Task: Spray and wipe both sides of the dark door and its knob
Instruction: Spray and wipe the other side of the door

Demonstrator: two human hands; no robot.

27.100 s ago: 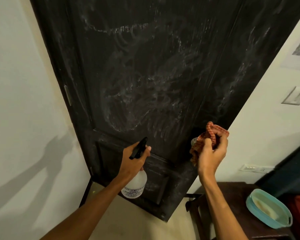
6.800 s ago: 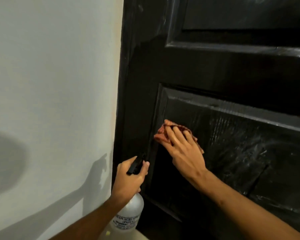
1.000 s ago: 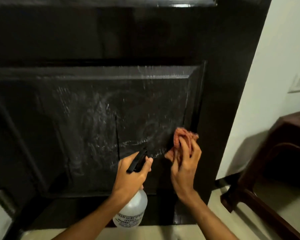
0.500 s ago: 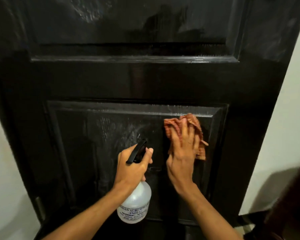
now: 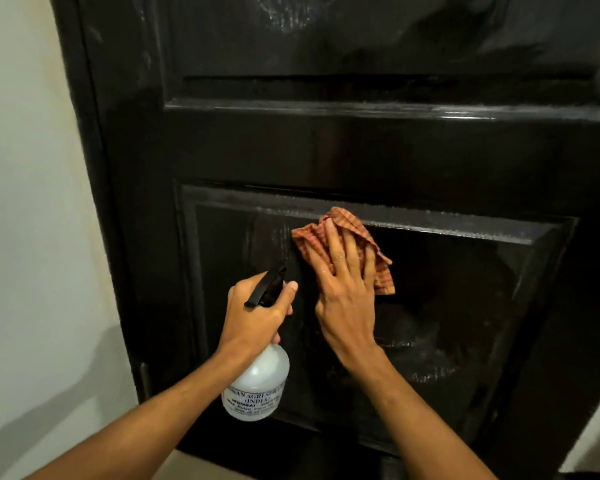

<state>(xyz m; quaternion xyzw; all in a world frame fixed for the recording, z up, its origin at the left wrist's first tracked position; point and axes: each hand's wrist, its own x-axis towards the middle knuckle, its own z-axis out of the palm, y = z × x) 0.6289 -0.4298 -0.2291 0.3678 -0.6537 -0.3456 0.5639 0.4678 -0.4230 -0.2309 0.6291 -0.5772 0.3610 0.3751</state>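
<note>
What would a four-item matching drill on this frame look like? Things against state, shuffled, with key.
Column A
1. spray bottle
2. cloth
3. right hand
4. door

Column B
a. dark, glossy, faintly streaked
b. held at the neck by the left hand
c. checked orange, pressed against the door
d. fingers straight, flat on the cloth

Pairs: 1-b, 2-c, 3-d, 4-a

Pale wall [image 5: 32,168] left, soft shadows low; light floor [image 5: 201,466] below.
</note>
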